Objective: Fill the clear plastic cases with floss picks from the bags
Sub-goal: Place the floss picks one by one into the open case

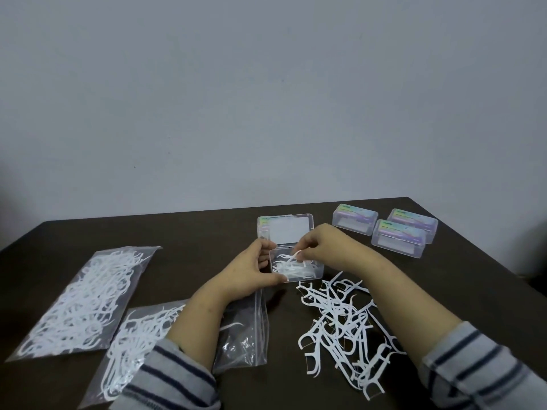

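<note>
Head view: on the dark desk point(207, 232), three closed clear cases point(354, 222) point(413, 228) point(398, 242) with iridescent labels, writing unreadable, sit at the far right. Two bags point(85, 300) point(142, 347) of floss picks lie left; the left forearm crosses the nearer one. Left hand point(248, 272) grips the open case point(296, 269); right hand point(321, 247) pinches one pick point(296, 255) over it. Loose picks point(343, 324) lie just beside the case.

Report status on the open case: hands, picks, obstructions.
Left hand grips open clear case. Right hand pinches floss pick over it. Case partly filled. Nothing blocking.
</note>
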